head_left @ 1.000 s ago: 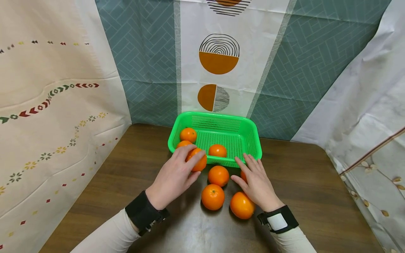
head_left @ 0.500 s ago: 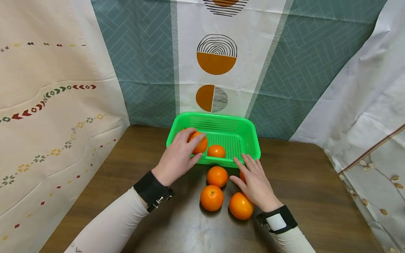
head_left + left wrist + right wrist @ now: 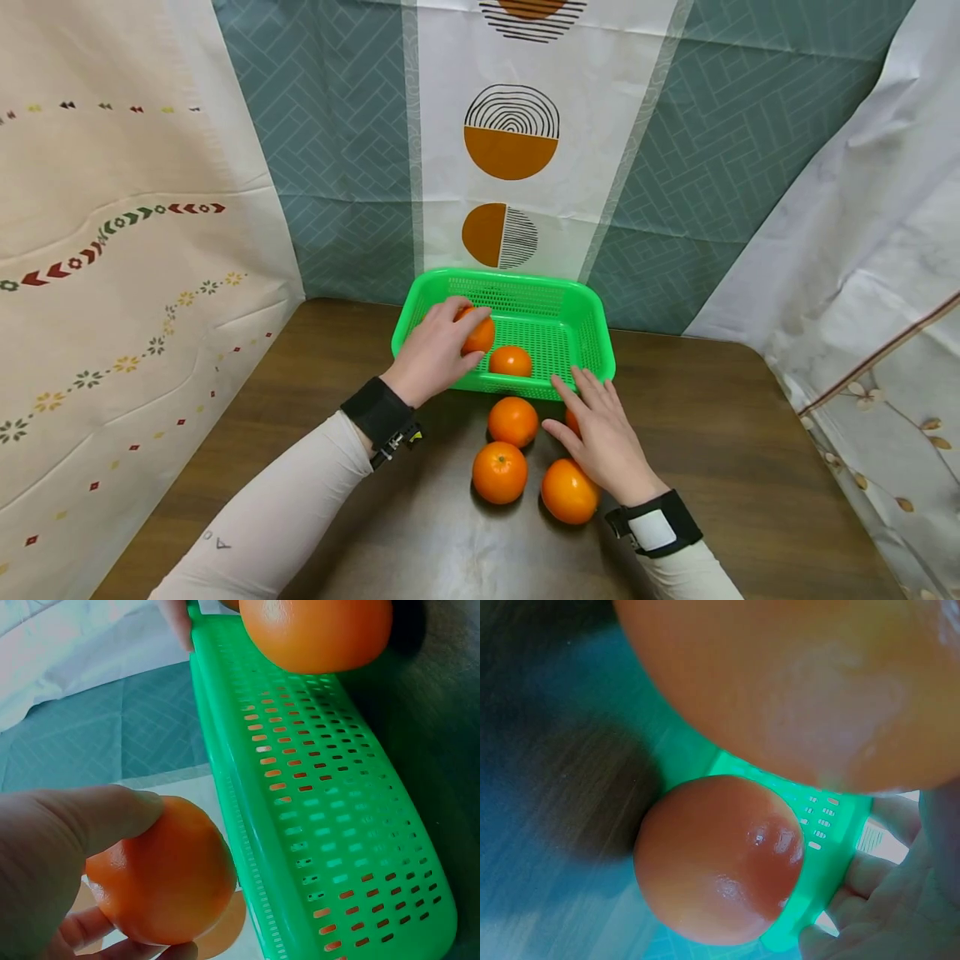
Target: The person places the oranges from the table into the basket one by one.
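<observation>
My left hand (image 3: 433,348) grips an orange (image 3: 479,332) over the left part of a green plastic basket (image 3: 558,389). In the left wrist view the thumb and fingers curl round that orange (image 3: 169,874), beside the basket's rim (image 3: 236,802). Another orange (image 3: 511,362) lies inside the basket; its left end is hidden behind my hand. With its fingers stretched out, my right hand (image 3: 603,442) reaches the basket's near right rim. Partly beneath it sits an orange (image 3: 573,422). An orange (image 3: 720,862) also shows below the basket in the right wrist view.
On the wooden table (image 3: 712,467) in front of the basket lie an orange (image 3: 513,422) close to its wall, a second orange (image 3: 499,472) nearer me, and a third orange (image 3: 571,492) by my right wrist. A patterned cloth (image 3: 337,167) hangs behind the basket.
My left hand has carried its orange from the basket's near left rim forward and over the inside. It now covers the oranges seen earlier at the left end. The right hand stays in place.
</observation>
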The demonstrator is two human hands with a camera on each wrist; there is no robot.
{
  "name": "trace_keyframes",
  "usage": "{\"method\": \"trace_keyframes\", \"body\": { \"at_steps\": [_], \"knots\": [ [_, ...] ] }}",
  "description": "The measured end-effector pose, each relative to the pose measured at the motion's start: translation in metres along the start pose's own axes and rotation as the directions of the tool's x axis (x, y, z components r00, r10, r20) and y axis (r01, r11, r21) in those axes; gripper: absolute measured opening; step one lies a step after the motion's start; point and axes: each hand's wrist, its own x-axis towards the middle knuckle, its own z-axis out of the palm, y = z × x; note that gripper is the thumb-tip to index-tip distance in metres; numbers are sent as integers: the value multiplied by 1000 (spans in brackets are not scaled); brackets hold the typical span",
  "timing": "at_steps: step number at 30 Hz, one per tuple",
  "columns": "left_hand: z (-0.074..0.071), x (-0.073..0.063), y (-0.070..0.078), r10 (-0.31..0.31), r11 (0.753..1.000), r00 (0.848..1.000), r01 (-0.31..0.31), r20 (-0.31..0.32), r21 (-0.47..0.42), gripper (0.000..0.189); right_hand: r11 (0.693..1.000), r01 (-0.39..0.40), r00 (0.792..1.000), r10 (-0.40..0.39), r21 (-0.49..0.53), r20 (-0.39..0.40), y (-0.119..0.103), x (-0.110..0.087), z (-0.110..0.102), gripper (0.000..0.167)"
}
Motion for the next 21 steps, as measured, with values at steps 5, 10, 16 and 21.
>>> {"method": "trace_keyframes", "body": {
  "at_steps": [5,10,16,21],
  "knots": [
    [2,6,-3,-15,1000,999,15,48,-6,59,1000,-1,1000,0,3,4,-1,0,0,74],
    [4,11,-6,-36,999,994,36,99,1,61,1000,2,1000,-2,-1,8,-1,0,0,74],
    [8,16,-9,-46,999,988,42,146,30,62,1000,3,1000,-3,3,-3,-2,0,0,73],
    [13,20,-10,-48,998,979,40,196,46,62,1000,24,999,-24,2,-36,-2,-1,0,72]
  ]
}}
